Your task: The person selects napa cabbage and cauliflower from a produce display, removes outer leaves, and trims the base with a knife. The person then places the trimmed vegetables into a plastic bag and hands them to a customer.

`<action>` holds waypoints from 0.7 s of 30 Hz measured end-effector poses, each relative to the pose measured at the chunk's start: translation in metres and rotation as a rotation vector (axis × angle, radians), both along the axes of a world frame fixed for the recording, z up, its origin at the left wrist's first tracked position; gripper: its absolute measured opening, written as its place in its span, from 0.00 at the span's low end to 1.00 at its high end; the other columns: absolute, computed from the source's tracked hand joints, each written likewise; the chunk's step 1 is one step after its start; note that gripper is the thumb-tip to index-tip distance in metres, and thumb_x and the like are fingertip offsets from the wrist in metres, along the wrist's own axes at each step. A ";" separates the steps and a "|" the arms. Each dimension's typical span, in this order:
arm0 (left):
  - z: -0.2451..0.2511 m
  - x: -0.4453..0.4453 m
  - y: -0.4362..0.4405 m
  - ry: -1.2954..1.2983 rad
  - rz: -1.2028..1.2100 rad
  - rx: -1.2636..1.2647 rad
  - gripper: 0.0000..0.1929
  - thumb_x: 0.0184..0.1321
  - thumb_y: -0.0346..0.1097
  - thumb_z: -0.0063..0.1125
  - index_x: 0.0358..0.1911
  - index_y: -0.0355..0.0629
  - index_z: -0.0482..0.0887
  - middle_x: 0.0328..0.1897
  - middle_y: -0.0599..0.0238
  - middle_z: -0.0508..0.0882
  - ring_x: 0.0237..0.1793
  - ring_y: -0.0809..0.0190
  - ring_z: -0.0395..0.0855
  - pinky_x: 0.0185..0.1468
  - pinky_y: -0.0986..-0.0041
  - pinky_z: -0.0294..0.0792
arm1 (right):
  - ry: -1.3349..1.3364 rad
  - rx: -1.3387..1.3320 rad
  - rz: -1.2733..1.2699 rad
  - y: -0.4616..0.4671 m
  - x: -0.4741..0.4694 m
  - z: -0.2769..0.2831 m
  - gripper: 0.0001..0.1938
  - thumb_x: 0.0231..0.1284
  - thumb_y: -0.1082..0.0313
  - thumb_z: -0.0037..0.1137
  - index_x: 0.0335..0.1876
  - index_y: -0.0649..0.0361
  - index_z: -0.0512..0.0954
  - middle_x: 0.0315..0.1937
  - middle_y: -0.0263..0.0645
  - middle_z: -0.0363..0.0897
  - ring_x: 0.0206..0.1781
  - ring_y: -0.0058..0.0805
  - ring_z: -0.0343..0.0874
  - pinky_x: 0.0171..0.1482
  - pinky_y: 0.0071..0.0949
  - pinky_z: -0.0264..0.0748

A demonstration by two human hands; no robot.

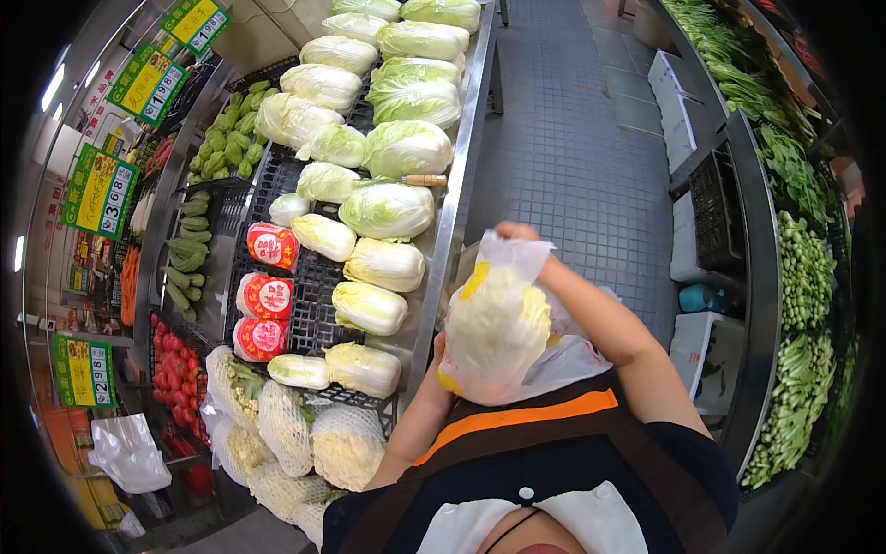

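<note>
In front of my apron is a napa cabbage point(495, 332) inside a thin plastic bag point(571, 360) with yellow and pinkish print. Low on its left side, my left hand point(439, 353) supports the cabbage, its fingers mostly hidden behind it. My right hand point(519, 232) grips the gathered upper edge of the bag, at the end of the cabbage away from me. To the left, rows of bare napa cabbages point(387, 208) lie on a stall. A wooden handle point(425, 180) sticks out between two of them, near the stall's steel edge; what it belongs to is hidden.
Cauliflowers in foam nets point(346, 443) fill the stall's near end, beside tomatoes point(174, 370). Red-wrapped produce point(266, 299) sits in black crates. Price signs point(100, 190) hang at far left. Across the tiled aisle point(561, 159), leafy greens point(796, 408) top another stall above white foam boxes point(699, 353).
</note>
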State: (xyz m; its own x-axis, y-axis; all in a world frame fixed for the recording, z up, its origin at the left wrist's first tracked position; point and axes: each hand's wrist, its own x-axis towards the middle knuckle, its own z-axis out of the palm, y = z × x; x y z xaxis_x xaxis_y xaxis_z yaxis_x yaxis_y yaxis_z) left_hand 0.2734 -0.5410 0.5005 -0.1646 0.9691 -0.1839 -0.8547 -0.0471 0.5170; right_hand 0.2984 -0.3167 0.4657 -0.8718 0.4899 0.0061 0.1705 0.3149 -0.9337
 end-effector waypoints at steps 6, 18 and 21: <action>-0.004 -0.003 0.021 -0.122 0.105 -0.001 0.42 0.56 0.68 0.40 0.67 0.45 0.52 0.67 0.57 0.62 0.65 0.53 0.62 0.67 0.57 0.55 | 0.156 0.189 -0.610 -0.008 0.051 0.031 0.15 0.50 0.65 0.60 0.42 0.62 0.75 0.30 0.40 0.76 0.32 0.27 0.75 0.36 0.28 0.73; -0.014 0.008 0.053 0.230 0.022 -0.127 0.38 0.62 0.64 0.28 0.68 0.43 0.49 0.68 0.62 0.61 0.66 0.60 0.60 0.67 0.68 0.55 | 0.346 -1.556 -0.238 -0.041 0.089 0.011 0.20 0.66 0.52 0.40 0.56 0.53 0.69 0.46 0.40 0.77 0.46 0.32 0.78 0.48 0.32 0.76; -0.029 0.004 0.064 0.499 0.157 -0.198 0.42 0.62 0.65 0.33 0.68 0.38 0.43 0.71 0.58 0.52 0.70 0.59 0.52 0.69 0.69 0.48 | 0.259 -1.534 -0.159 -0.036 0.098 0.013 0.20 0.66 0.51 0.39 0.57 0.53 0.69 0.47 0.40 0.76 0.47 0.33 0.78 0.49 0.33 0.76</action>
